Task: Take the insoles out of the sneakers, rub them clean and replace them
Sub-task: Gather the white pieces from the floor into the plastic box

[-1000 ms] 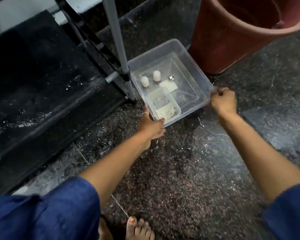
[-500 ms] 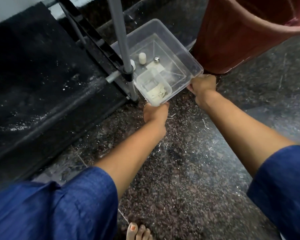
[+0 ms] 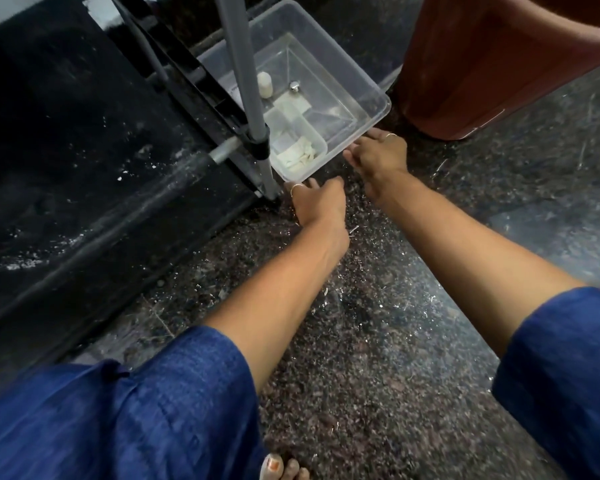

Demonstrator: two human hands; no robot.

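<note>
From where I watch, a bare foot [image 3: 284, 469] and two blue sleeves [image 3: 125, 410] fill the bottom of the view, above a speckled dark stone floor [image 3: 378, 358] strewn with pale specks. Both forearms reach forward across it. My left hand [image 3: 317, 202], a ring on one finger, lies low at the near corner of a clear plastic tub [image 3: 371, 98], fingers loosely spread and gripping nothing I can make out. My right hand [image 3: 378, 154], also ringed, rests against the tub's near rim, fingers extended rather than closed around it; whether it presses or merely touches, I cannot tell.

Inside the tub sit a smaller clear tray [image 3: 312, 147] with crumpled white pieces [image 3: 300, 155], a small white bottle [image 3: 264, 84] and a little metal item [image 3: 294, 85]. A grey metal leg [image 3: 239, 71] of a rack crosses in front of the tub, which sits partly beneath it, and a large reddish-brown bucket [image 3: 482, 64] stands just beyond on the right.

No sneakers and no insoles appear anywhere in view, so I cannot say where they are. By my judgement the task proper is not under way here: removing, rubbing and replacing the insoles all appear to lie ahead.
</note>
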